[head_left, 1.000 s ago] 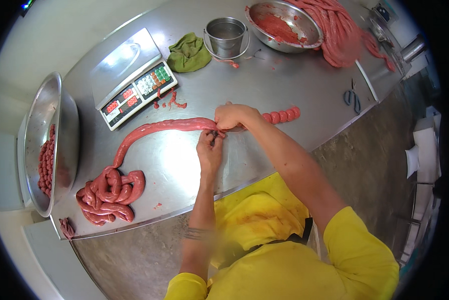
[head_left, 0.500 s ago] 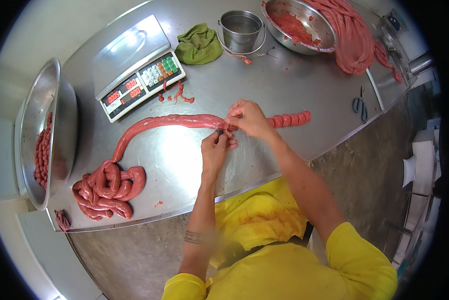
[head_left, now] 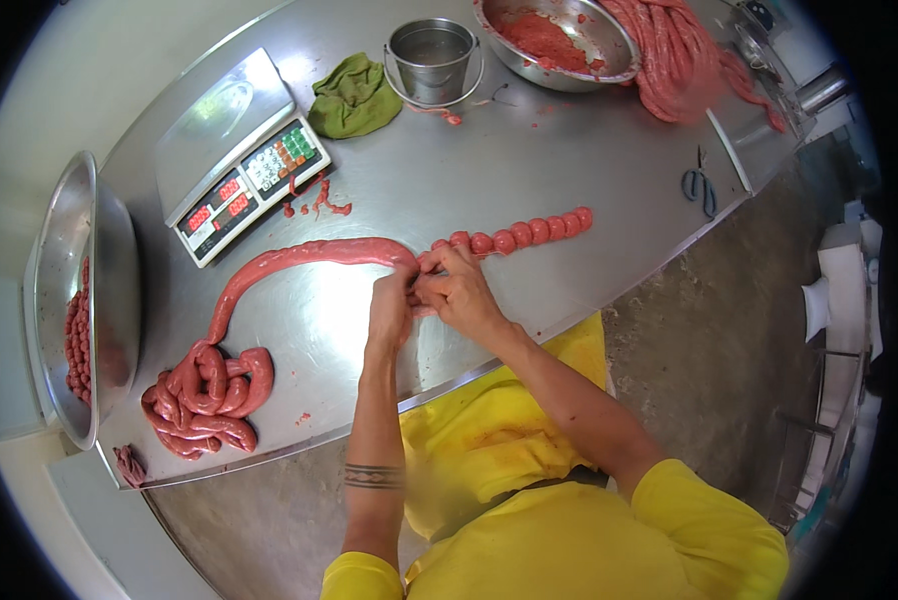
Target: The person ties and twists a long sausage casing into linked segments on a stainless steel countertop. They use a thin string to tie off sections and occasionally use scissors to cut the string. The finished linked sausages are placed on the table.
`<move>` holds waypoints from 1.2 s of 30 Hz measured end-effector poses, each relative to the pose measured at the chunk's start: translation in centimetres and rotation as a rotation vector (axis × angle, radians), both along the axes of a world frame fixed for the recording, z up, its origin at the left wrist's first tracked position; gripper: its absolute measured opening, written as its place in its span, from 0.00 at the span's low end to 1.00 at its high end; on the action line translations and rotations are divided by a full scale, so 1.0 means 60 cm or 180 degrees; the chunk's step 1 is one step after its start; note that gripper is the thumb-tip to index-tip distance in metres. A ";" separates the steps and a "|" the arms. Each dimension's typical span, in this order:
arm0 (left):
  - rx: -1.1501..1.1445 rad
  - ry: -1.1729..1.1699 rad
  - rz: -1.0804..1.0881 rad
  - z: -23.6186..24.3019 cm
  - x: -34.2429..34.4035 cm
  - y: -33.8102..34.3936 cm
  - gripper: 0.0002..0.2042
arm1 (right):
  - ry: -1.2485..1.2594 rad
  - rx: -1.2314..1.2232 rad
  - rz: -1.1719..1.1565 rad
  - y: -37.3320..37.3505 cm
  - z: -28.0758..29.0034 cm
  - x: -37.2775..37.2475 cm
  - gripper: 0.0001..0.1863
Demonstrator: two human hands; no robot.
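A long red sausage (head_left: 299, 253) curves across the steel table (head_left: 519, 160) from a coiled pile of sausage (head_left: 209, 395) at the left to my hands. A row of round sausage links (head_left: 524, 234) runs off to the upper right from them. My left hand (head_left: 394, 300) is closed on the sausage at the right end of the long stretch, its fingertips partly hidden. My right hand (head_left: 449, 285) is beside it, fingers bent and pinching the sausage where the links begin.
A scale (head_left: 249, 190) with meat scraps beside it, a green cloth (head_left: 354, 100), a metal bucket (head_left: 429, 80) and a bowl of minced meat (head_left: 544, 45) stand behind. Pale casings (head_left: 669, 70) lie at upper right, dark scissors (head_left: 699, 195) at right, a large basin of small links (head_left: 114, 280) at left.
Both hands have moved down toward the table's near edge, the right one now lower and closer beside the left. More of the linked row shows above my right hand.
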State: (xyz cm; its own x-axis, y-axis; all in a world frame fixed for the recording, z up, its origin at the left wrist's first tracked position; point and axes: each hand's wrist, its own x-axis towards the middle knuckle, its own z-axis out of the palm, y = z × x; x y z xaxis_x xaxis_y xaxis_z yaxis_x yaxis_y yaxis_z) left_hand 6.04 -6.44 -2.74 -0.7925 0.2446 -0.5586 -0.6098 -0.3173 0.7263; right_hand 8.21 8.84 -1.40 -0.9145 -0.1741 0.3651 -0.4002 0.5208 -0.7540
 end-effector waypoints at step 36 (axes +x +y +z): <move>0.0381 0.0103 0.0294 0.019 0.093 -0.036 0.10 | -0.0050 -0.2083 -0.1475 0.220 0.123 0.075 0.40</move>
State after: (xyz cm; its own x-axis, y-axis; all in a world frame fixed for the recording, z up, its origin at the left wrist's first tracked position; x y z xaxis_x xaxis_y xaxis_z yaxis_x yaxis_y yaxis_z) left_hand 11.60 -8.59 -1.63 -0.8319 0.2331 -0.5035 -0.5508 -0.4566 0.6987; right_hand 12.70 22.04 6.00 -0.8472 0.4697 0.2483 -0.2385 0.0815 -0.9677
